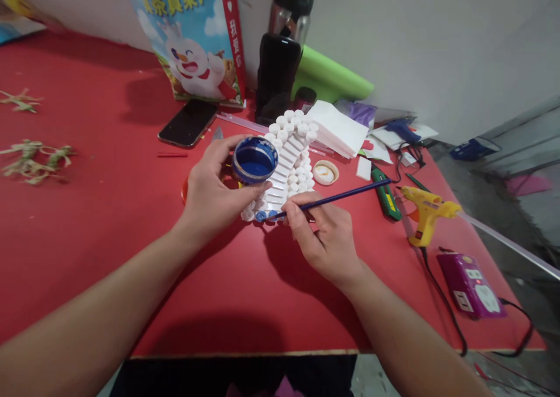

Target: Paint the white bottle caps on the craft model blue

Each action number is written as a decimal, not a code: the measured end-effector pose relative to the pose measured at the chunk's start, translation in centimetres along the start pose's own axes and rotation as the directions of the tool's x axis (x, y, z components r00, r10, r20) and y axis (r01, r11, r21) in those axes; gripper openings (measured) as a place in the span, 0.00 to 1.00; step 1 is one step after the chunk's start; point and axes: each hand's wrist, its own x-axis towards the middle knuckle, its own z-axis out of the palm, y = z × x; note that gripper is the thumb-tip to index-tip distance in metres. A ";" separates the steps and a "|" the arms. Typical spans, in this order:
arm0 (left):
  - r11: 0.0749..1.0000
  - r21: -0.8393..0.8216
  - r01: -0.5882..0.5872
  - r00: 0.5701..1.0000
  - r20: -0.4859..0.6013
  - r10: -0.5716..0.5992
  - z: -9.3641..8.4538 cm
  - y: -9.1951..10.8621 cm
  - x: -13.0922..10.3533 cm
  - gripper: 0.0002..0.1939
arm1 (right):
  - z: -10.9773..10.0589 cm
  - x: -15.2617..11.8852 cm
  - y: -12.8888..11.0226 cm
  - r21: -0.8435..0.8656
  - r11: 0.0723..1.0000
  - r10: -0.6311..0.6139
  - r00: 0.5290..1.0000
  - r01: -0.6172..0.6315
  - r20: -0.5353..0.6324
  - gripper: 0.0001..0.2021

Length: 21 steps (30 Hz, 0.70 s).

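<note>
My left hand (pixel 214 181) is closed around a small open jar of blue paint (pixel 255 160), tilted so its inside shows. Pinched in my right hand (pixel 326 236) is a dark blue paintbrush (pixel 345 195), its tip down at the near end of a white craft model (pixel 286 162). The model has a curved flight of steps edged with white round pieces. Two of the round pieces at its near end (pixel 261 216) are blue. The jar and my left fingers hide part of the model's left side. Beside it on the right lies a round lid (pixel 326 173).
On the right are a green utility knife (pixel 385 192), a yellow glue gun (pixel 426 210) with a cord, and a purple power box (pixel 471 285). Behind stand a dark bottle (pixel 280 64) and a printed bag (pixel 192 41); a phone (pixel 188 122) lies before them. Dried plant scraps (pixel 37 159) lie left.
</note>
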 end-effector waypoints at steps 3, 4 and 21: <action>1.000 0.006 -0.011 1.000 0.006 0.011 0.0 -0.1 0.0 0.36 | -0.3 0.1 0.0 -0.005 1.000 0.008 1.000 -0.008 -0.008 0.09; 1.000 0.009 -0.011 1.000 0.009 0.011 -0.1 -0.1 -0.1 0.36 | -0.3 0.0 -0.1 0.002 1.000 0.011 1.000 -0.011 -0.011 0.09; 0.999 0.012 -0.044 0.970 -0.240 0.045 -2.9 -3.0 3.4 0.41 | -0.9 0.2 0.4 0.260 0.946 0.238 0.961 -0.196 -0.141 0.09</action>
